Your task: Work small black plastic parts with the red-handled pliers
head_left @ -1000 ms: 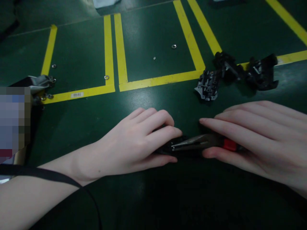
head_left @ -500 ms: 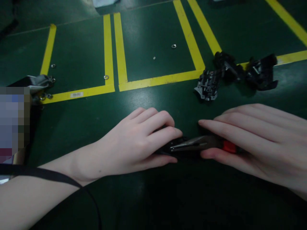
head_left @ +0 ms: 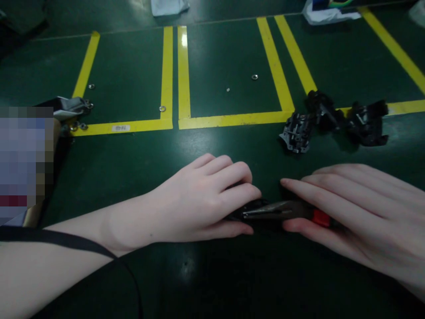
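My left hand [head_left: 209, 199] is closed around a black part [head_left: 254, 206], pinched between thumb and fingers; most of it is hidden under the hand. From the right, my right hand [head_left: 358, 217] grips long-nose pliers [head_left: 279, 210] by their red handle [head_left: 321, 217]. The pliers' narrow jaws point left and their tips meet the black part beside my left fingertips. Whether the tips are clamped on something small I cannot tell. Both hands are low over the dark green table [head_left: 212, 144].
Several black plastic mechanisms [head_left: 297, 133] lie beyond my right hand. Yellow tape [head_left: 232, 120] marks the table. Small metal rings [head_left: 254, 77] and a tiny pale piece [head_left: 228, 90] are scattered there. At left lies an open bag [head_left: 68, 106]; a black strap [head_left: 66, 239] crosses my left forearm.
The view has shifted, so the table and both hands appear slightly lower and further right. The hands, pliers and black part keep nearly the same position relative to each other.
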Demonstrator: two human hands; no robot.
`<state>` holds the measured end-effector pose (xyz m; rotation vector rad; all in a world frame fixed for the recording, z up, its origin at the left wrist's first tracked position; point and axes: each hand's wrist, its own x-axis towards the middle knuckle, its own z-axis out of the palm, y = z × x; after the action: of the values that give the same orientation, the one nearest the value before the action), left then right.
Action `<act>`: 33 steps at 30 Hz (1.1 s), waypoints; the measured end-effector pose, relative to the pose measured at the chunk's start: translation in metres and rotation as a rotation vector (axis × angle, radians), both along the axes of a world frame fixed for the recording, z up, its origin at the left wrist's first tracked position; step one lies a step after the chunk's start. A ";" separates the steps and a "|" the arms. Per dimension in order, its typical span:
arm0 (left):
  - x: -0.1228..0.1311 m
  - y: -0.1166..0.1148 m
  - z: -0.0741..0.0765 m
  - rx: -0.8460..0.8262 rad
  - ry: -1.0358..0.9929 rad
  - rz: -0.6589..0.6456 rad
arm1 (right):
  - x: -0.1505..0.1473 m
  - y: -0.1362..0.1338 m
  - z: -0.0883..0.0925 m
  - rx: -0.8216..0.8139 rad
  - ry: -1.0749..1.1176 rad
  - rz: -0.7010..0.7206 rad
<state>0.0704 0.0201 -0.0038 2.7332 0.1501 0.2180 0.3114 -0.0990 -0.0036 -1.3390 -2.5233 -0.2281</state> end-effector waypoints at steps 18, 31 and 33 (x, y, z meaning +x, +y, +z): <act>-0.001 0.000 -0.003 0.023 -0.048 -0.015 | 0.008 0.003 0.000 0.019 -0.039 0.050; -0.001 0.000 -0.003 0.010 -0.053 -0.011 | 0.006 0.001 0.002 0.011 -0.016 -0.001; -0.001 0.000 -0.003 0.011 -0.053 -0.013 | 0.007 0.001 0.000 0.004 0.000 -0.005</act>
<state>0.0695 0.0205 -0.0072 2.7351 0.1163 0.2884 0.3180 -0.0983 -0.0037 -1.3436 -2.5185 -0.2338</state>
